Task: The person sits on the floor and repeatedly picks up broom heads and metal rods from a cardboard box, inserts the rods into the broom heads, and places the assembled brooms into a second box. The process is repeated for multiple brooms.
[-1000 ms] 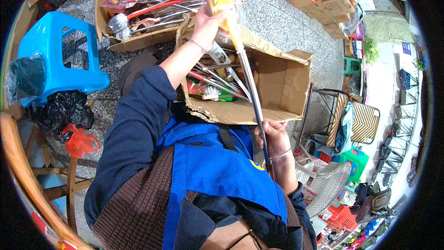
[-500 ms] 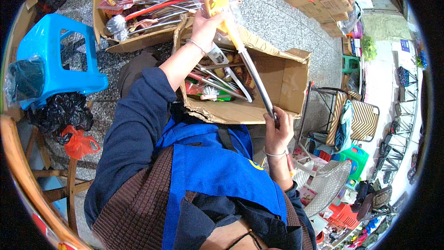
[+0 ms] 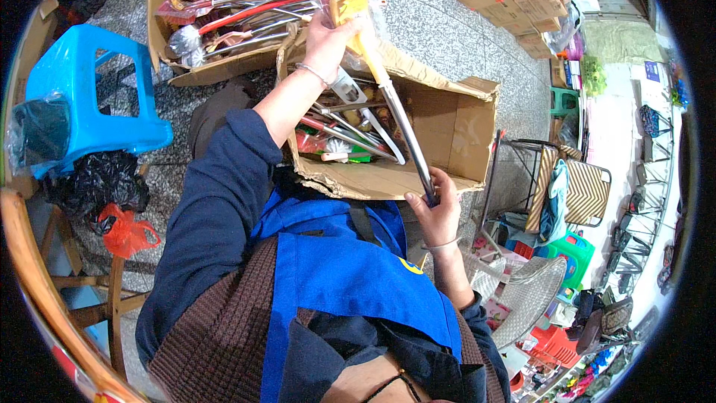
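My left hand [image 3: 324, 41] clamps the wrapped brush [image 3: 350, 4] head and my right hand [image 3: 436, 213] pinches its metal handle end, lifted over the open carton [image 3: 455, 127], many brushes still inside.

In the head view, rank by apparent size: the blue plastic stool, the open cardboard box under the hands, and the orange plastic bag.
1. Open cardboard box, largest.
2. Blue plastic stool, somewhat smaller; it sits nearer the bent rim, so the gap is unsure.
3. Orange plastic bag, clearly smallest.
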`<state>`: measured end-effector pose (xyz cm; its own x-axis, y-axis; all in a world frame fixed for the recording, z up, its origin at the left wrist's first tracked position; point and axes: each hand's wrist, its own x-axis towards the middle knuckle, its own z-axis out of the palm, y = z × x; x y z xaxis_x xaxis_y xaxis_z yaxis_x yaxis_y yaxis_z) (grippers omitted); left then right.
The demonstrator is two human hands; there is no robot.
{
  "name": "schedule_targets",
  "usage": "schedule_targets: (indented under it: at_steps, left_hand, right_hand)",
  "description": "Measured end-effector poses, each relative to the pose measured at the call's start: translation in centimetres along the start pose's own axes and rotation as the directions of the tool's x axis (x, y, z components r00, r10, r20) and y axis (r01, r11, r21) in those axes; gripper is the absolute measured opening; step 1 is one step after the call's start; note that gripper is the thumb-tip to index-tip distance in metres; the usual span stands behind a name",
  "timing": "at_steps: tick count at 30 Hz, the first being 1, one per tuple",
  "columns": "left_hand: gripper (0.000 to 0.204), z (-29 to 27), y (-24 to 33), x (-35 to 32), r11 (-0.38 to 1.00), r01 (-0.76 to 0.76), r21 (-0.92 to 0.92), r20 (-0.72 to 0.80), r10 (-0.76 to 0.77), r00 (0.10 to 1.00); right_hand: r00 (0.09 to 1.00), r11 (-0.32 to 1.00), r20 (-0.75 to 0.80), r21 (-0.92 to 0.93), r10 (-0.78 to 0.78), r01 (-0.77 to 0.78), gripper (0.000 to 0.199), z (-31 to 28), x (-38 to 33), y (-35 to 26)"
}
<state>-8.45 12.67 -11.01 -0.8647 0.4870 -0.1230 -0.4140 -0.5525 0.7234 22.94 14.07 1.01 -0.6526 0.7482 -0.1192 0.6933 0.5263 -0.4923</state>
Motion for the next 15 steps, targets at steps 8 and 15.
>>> schedule_targets:
  at_steps: [8,15]
  left_hand:
    - [0.046,-0.3,-0.3,0.4,0.997,0.07,0.029,-0.043,-0.069,0.997]
    - [0.036,0.1,1.0,-0.1,0.993,0.065,-0.097,0.182,-0.047,0.982]
  right_hand:
    - [0.945,0.954,-0.18,-0.18,-0.272,0.241,0.021,0.4,0.6,0.1]
    - [0.729,0.288,0.684,0.696,0.013,-0.658,0.033,-1.1,0.1,1.3]
